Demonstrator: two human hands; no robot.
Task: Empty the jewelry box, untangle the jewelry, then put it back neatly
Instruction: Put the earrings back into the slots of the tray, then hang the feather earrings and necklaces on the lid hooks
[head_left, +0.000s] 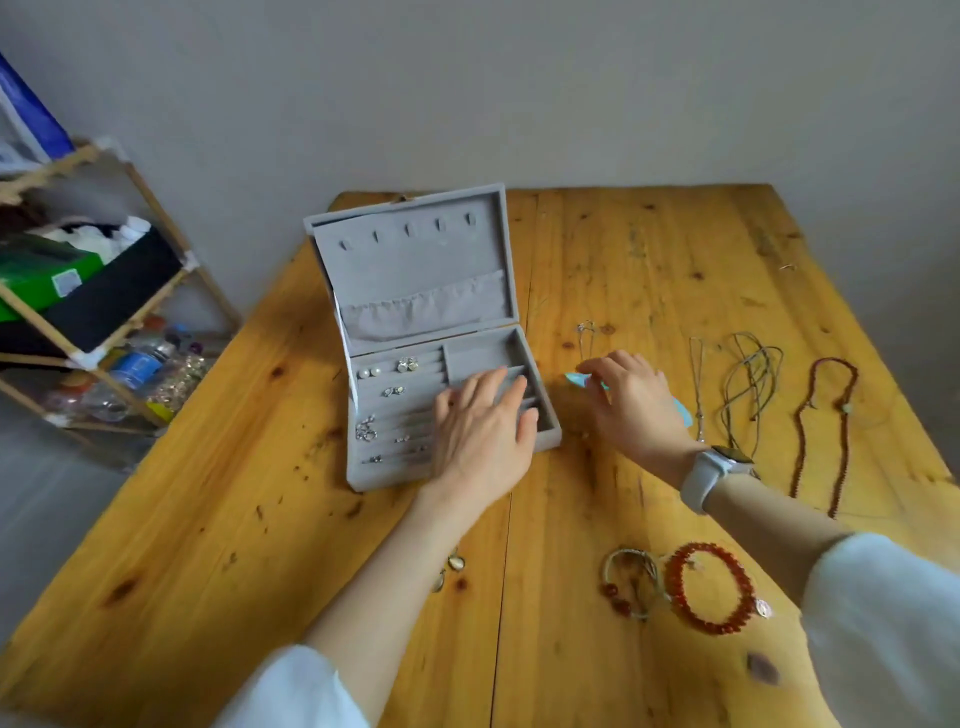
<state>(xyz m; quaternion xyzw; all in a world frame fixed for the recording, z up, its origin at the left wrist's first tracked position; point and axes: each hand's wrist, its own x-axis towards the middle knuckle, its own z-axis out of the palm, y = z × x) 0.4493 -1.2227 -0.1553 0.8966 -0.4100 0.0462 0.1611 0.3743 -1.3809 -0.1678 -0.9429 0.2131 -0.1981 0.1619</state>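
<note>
While two hands (480, 426) (631, 400) hover, two bracelets (711, 587) lie near one jewelry box (415, 291)

Grey velvet jewelry box (415, 332) under left hand (480, 431), lid upright, earrings (408, 365) in slots left of fingers. Thin chains (587, 338) and cord necklaces (748, 379) beyond right hand (631, 400); brown bead strand (821, 431) farther right. Red bead bracelets (709, 595) below right wrist

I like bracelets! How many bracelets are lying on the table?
2, both at the near right of the table: a red beaded bracelet and, just left of it, a pale corded bracelet with a few red beads. The arms could hide more.
</note>
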